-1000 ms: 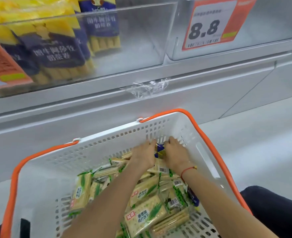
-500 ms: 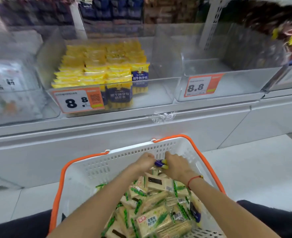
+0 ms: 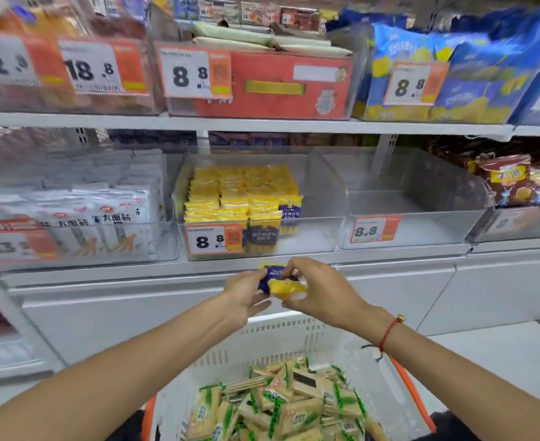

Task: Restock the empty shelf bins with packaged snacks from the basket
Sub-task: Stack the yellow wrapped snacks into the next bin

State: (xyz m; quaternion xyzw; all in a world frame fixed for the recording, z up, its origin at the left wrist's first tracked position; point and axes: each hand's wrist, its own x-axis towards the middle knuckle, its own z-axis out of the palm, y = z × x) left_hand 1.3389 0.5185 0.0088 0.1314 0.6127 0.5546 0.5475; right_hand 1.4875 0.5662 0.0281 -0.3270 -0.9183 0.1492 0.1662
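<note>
Both hands are up off the basket [image 3: 281, 342] now: the left hand [image 3: 245, 292] and the right hand [image 3: 321, 292] each pinch an end of one small blue-and-yellow snack packet [image 3: 281, 281], held in the air just below the front lip of the partly filled bin [image 3: 313, 237]. That bin carries rows of the same yellow packets [image 3: 240, 198] on its left side, with bare floor on its right, so the job looks only begun. The empty bin [image 3: 421, 224] next door holds nothing, and the basket is heaped with green-striped cracker packs [image 3: 281, 405]. There's open air above the clear front wall, but the upper shelf [image 3: 262, 124] hangs overhead, so the packet should go over the lip and in low.
</note>
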